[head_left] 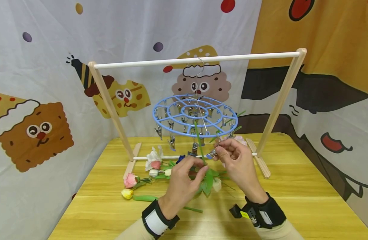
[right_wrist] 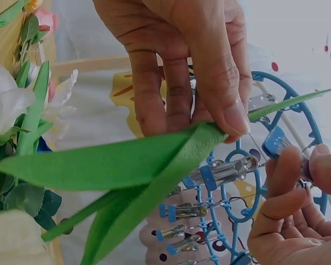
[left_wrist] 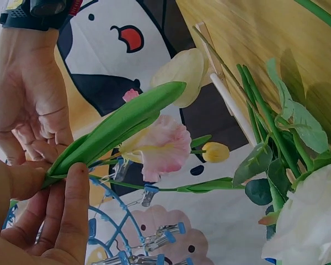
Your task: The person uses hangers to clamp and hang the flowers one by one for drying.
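Observation:
My left hand (head_left: 184, 180) pinches the green stem (head_left: 199, 143) of an artificial tulip between thumb and fingers. The tulip's pale head (head_left: 217, 184) points down and its broad green leaves (right_wrist: 99, 160) spread below the grip. Close on the right, my right hand (head_left: 239, 165) pinches a metal clip with blue tips (right_wrist: 276, 142). The stem's upper end lies near this clip; whether they touch is hard to tell. Above both hands hangs a round blue clip hanger (head_left: 159, 121) with several dangling clips. A pink flower (left_wrist: 160, 149) and a yellow tulip (left_wrist: 215, 152) are beside the hanger's clips.
A wooden rack with a white top rod (head_left: 126, 64) carries the hanger. On the table (head_left: 298, 200) lie a pink rose (head_left: 130, 180), a yellow tulip (head_left: 127, 194), a white flower (head_left: 153, 160) and other stems. Printed cloth (head_left: 45, 76) hangs behind.

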The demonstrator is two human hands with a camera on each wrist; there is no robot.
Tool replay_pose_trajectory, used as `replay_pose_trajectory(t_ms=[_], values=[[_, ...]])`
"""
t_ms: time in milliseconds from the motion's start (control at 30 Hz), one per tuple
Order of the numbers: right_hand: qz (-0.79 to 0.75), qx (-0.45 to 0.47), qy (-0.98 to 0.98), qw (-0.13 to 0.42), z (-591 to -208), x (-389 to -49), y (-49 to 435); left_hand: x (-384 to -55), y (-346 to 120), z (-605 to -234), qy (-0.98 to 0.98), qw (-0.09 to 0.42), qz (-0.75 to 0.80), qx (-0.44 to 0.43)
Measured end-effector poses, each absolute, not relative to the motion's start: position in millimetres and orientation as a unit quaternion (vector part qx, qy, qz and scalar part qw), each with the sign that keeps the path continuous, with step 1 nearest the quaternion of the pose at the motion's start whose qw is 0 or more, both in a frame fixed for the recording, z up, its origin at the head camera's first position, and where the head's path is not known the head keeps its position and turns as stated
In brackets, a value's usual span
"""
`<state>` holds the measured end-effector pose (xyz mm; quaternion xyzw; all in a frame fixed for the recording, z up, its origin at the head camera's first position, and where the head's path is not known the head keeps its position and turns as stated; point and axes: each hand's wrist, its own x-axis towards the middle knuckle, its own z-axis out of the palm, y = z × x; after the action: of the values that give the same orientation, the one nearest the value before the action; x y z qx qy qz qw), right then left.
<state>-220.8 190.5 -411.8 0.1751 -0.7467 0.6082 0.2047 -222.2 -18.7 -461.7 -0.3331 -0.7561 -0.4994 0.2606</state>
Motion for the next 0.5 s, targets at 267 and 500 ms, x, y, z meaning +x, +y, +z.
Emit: replay_pose_trajectory(t_ms=[267,500], values=[[0.613,0.165,-0.743,0.212,-412.2,-220.2,189.5,-222.2,-14.3,-460.3,-0.759,0.257,-0.502,-0.325],[0.616,0.167,-0.741,0.211,-412.6,-220.3,188.1,-223.5,-10.4,-458.1,-0.764,0.264,-0.496,-0.317]])
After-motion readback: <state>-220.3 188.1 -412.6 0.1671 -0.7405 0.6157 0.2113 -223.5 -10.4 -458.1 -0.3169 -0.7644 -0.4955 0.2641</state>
